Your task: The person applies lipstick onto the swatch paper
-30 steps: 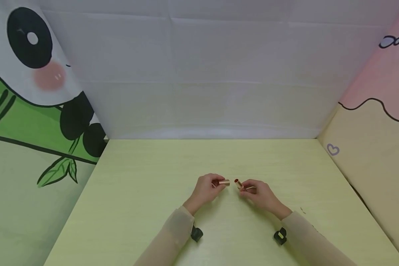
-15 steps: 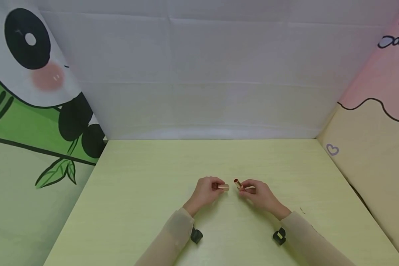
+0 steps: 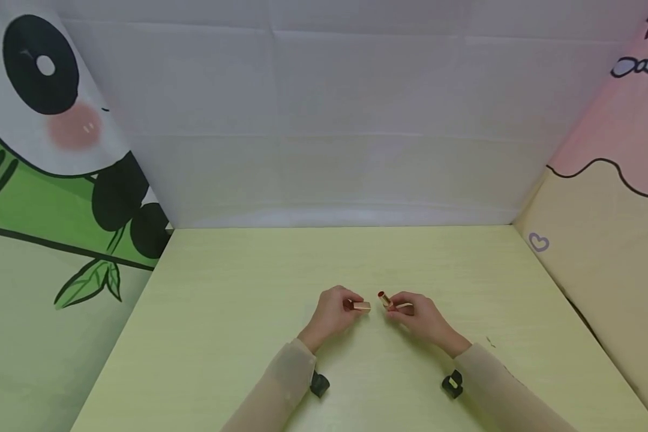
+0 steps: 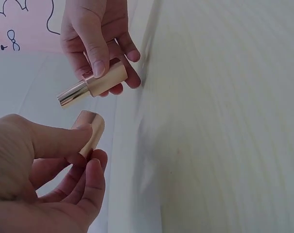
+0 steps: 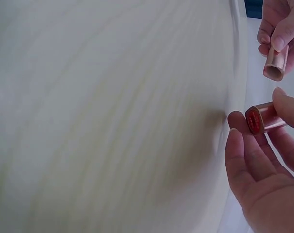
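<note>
The left hand (image 3: 335, 309) was pinching the gold lipstick cap (image 3: 362, 306) between thumb and forefinger, its open mouth turned toward the other hand. The right hand (image 3: 418, 315) was holding the lipstick tube (image 3: 384, 299) by its wider gold base, thumb pressed on top, the narrower inner sleeve pointing out past the fingertips with the red bullet showing flush at its end. Both pieces hung just above the tabletop (image 3: 237, 312), near each other but clearly apart, a small gap between them.

From the left wrist view the cap (image 4: 90, 131) sat just beyond the thumb tip, and the tube (image 4: 94, 84) lay above it, tilted, not lined up with the cap's mouth. The right wrist view agreed: the tube's (image 5: 263, 118) red face looked one way, the cap's (image 5: 276, 62) hollow end looked another, offset to the far side of the right hand's fingers.

My read was that closing it well depended on alignment first: the two axes had to come onto one line before any push. The red looked wound down, so smearing seemed a small risk, but a slanted entry could have scraped the sleeve or jammed the rim. A light pinch well back on the cap left the mouth free, and the firm grip on the base suited a straight, gentle press
</note>
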The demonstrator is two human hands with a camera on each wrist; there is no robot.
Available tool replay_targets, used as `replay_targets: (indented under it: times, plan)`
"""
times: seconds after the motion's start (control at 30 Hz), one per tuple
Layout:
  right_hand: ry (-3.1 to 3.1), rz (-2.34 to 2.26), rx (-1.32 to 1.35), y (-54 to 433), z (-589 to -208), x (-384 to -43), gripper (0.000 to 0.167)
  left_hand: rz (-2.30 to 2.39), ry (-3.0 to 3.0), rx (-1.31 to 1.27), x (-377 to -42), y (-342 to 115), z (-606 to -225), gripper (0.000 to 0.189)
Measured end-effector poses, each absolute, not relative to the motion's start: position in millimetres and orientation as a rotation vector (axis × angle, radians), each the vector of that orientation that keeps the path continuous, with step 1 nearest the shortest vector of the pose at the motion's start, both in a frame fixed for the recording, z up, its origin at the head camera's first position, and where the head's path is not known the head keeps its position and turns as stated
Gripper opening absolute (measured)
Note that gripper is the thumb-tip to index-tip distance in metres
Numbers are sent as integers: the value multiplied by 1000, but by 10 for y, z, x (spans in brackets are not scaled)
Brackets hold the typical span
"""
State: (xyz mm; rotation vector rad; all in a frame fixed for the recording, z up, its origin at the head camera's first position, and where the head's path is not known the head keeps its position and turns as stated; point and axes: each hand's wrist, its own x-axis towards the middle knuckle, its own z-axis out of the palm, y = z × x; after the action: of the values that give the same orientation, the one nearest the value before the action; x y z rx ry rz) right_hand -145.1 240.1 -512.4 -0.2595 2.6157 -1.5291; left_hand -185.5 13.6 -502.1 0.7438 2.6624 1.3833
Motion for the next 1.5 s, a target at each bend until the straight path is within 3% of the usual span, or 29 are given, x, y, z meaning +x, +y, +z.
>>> replay_targets:
  times: [0.7,1.5]
  plan:
    - [2637,-1509,-258,2402,-5099,-1424,18,1482,2595,574,-1827,210,-5121,13]
    - [2670,-1503,-305,2416,-5128,-1432,16,1401,2627,675,-1796,250,-5170,17]
